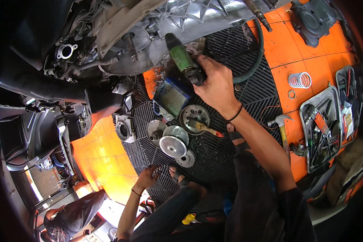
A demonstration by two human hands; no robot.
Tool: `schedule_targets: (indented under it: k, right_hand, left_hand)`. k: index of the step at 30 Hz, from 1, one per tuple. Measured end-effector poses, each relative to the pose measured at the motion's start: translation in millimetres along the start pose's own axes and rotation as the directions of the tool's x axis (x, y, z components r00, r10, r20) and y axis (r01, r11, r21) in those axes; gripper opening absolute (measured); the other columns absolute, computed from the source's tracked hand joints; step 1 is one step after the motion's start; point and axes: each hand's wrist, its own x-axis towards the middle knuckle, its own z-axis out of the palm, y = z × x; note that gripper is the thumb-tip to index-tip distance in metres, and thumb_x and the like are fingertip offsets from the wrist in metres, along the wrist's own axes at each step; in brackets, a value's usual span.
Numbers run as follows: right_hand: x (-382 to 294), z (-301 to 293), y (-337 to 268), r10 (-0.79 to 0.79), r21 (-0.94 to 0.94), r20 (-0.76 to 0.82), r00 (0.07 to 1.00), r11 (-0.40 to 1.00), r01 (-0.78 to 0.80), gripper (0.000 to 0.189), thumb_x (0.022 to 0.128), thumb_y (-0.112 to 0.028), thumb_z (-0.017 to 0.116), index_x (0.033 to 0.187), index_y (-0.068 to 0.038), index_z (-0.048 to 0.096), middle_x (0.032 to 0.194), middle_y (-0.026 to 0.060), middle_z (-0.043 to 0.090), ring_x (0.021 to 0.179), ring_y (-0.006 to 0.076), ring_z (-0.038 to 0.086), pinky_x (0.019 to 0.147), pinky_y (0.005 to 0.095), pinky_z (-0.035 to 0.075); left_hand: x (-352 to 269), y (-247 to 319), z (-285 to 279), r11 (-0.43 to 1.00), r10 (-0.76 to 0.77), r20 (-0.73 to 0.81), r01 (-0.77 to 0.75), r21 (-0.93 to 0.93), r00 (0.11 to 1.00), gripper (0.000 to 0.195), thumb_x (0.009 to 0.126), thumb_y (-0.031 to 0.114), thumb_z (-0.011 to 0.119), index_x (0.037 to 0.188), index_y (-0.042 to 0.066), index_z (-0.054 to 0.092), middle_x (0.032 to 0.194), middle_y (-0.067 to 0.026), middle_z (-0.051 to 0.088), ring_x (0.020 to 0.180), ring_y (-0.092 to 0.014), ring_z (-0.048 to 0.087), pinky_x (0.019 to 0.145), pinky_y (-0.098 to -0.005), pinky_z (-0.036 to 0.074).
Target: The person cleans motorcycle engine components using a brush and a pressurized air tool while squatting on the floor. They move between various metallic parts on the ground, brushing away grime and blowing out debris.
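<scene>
My right hand (216, 84) grips a green and black handheld tool (181, 59), its dark tip close to the lower edge of the metal engine casing (181, 27). My left hand (147, 178) hangs low over the edge of the black rubber mat (148, 154), fingers curled; something small may be at its fingertips, but I cannot tell. Between the hands lie metal pulley discs (173, 146), a round clutch drum (195, 113) with a paintbrush (205, 127) across it, and a blue-rimmed tray (171, 98). A splined shaft (130, 47) sticks out of the casing.
At right are a coil spring (299, 80), a nut (292, 94), a claw hammer (282, 127), a metal tool tray (337, 121) and a dark cover (313, 21). A hose (257, 63) curves over the mat. My feet rest on the mat. Another person (72, 217) is at lower left.
</scene>
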Motion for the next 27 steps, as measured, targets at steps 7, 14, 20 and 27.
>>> schedule_targets:
  k: [7, 14, 20, 27]
  right_hand:
    - [-15, -4, 3, 0.053, -0.054, 0.155, 0.987, 0.998, -0.045, 0.048, 0.070, -0.012, 0.075, 0.116, 0.002, 0.069, 0.097, 0.0186, 0.070, 0.083, 0.0414, 0.069, 0.075, 0.0492, 0.056]
    - [-22, -7, 9, 0.028, -0.086, 0.208, 0.978, 0.996, -0.011, 0.047, 0.070, -0.011, 0.074, 0.115, 0.000, 0.070, 0.092, 0.0185, 0.069, 0.082, 0.0412, 0.069, 0.074, 0.0487, 0.056]
    - [-16, -7, 1, -0.019, -0.050, 0.104, 0.994, 0.998, 0.024, 0.042, 0.070, -0.007, 0.076, 0.110, 0.002, 0.070, 0.092, 0.0194, 0.071, 0.080, 0.0408, 0.069, 0.069, 0.0449, 0.056]
    - [-2, -27, 9, 0.039, -0.059, -0.285, 0.958, 0.997, -0.058, 0.030, 0.083, -0.009, 0.080, 0.107, 0.005, 0.069, 0.082, 0.0204, 0.070, 0.068, 0.0304, 0.071, 0.062, 0.0366, 0.054]
  left_hand:
    - [0, 2, 4, 0.998, -0.052, 0.027, 0.051, 0.022, 0.998, 0.032, 0.096, 0.016, 0.068, 0.126, 0.007, 0.067, 0.118, -0.0176, 0.070, 0.105, -0.037, 0.069, 0.091, -0.0441, 0.055]
    - [0, -7, 8, 1.000, -0.027, 0.024, 0.026, 0.016, 0.999, 0.035, 0.096, 0.018, 0.067, 0.129, 0.008, 0.065, 0.114, -0.0188, 0.070, 0.105, -0.040, 0.067, 0.091, -0.0471, 0.054]
    - [0, -8, 8, 0.998, -0.057, 0.032, 0.057, -0.006, 0.998, 0.037, 0.094, 0.018, 0.068, 0.129, 0.008, 0.066, 0.118, -0.0196, 0.070, 0.110, -0.040, 0.066, 0.096, -0.0465, 0.053]
    - [0, -6, 9, 0.999, 0.035, -0.003, -0.035, -0.008, 0.999, 0.035, 0.093, 0.015, 0.069, 0.127, 0.006, 0.066, 0.115, -0.0208, 0.070, 0.106, -0.039, 0.068, 0.092, -0.0462, 0.054]
